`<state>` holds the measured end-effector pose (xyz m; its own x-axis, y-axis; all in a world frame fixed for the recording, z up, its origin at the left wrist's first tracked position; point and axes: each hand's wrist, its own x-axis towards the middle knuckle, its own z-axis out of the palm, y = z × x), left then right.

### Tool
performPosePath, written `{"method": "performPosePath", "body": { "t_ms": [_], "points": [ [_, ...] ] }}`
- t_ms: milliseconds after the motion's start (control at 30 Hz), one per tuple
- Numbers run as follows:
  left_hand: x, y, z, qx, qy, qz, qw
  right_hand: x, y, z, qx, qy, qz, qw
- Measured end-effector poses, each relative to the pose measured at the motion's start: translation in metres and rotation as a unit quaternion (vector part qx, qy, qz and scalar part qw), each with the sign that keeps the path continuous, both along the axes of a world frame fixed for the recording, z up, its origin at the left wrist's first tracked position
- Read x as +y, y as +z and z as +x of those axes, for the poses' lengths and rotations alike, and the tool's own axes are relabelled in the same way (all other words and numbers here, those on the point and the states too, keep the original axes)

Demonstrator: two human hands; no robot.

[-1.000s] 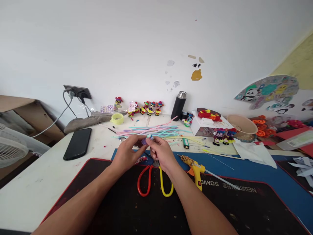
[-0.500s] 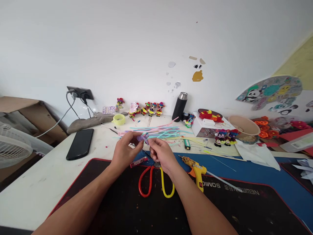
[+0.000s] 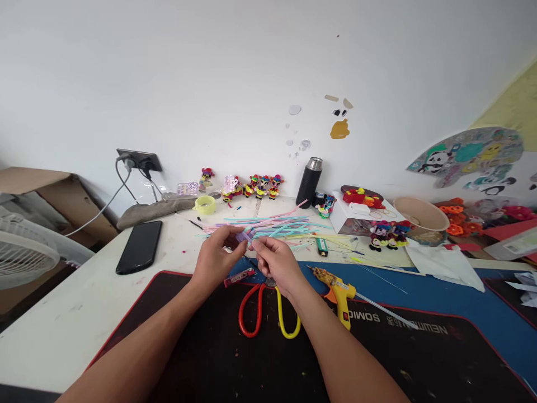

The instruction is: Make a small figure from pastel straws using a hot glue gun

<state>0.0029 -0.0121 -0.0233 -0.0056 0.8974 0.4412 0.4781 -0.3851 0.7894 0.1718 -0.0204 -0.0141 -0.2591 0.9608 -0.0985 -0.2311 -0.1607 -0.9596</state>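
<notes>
Over the near mat, my left hand (image 3: 213, 254) pinches a small coiled piece of purple pipe cleaner (image 3: 244, 237) between thumb and fingers. My right hand (image 3: 277, 262) has its thumb and forefinger closed on the right end of the same piece. A bit of light green shows at its top; the fingers cover the rest. Below the hands lies a cutting tool with red and yellow loop handles (image 3: 250, 319), its head partly hidden by my right hand. Beyond the hands, pastel pipe cleaners (image 3: 277, 225) are spread in a loose pile.
A yellow glue gun (image 3: 342, 294) lies right of my right hand, beside a green lighter (image 3: 321, 247). A black flask (image 3: 309, 183) and several small figures (image 3: 263, 186) stand by the wall. At left are a phone (image 3: 139, 247) and a tape roll (image 3: 205, 205).
Between my fingers the purple piece has turned and shows more of its length. My right fingertips have shifted to its right end. The view has moved slightly.
</notes>
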Motion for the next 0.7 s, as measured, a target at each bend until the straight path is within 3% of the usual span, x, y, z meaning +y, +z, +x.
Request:
{"method": "performPosePath", "body": {
  "t_ms": [300, 700],
  "points": [
    [-0.0002, -0.0031, 0.0006, -0.014, -0.017, -0.031, 0.999, 0.0032, -0.0005, 0.0006, 0.005, -0.046, 0.025, 0.999],
    [0.0021, 0.0009, 0.0012, -0.109, -0.019, -0.106, 0.988, 0.0029, -0.0042, -0.0024, -0.021, -0.025, 0.033, 0.999]
  ]
}}
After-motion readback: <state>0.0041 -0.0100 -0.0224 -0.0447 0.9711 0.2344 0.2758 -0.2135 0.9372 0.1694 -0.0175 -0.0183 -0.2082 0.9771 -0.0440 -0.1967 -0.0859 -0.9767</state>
